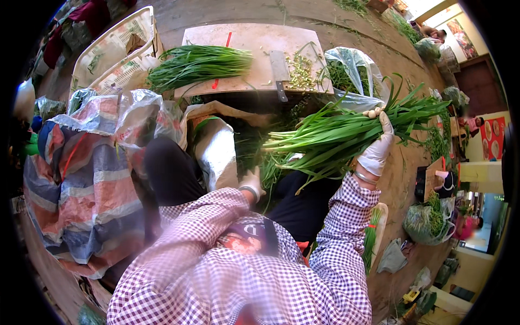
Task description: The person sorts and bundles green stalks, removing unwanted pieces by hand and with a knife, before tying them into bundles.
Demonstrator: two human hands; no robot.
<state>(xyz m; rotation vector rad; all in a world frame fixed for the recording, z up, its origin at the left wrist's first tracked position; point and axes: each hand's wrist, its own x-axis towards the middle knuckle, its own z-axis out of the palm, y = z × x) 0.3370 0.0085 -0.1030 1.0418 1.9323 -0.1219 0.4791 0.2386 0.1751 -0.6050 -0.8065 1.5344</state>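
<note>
"What's at far left?"
"A striped sack, then a crate, probably set there for easy reach."
"And on the board?"
"A leafy pile lies across a red strip; both its ends stick out, perhaps to stay easy to grab."
"The left hand?"
"Low between the legs, near loose greens, fingers partly spread. I can't tell whether they pinch any."
"The cleaver?"
"Flat on the board, handle toward the person, likely for a ready grip. Cut bits lie beside it."
"Where's the bunch?"
"Raised in the right hand, fingers wrapped round its leaves, pale stems pointing left. That grip seems to keep everything together."
</note>
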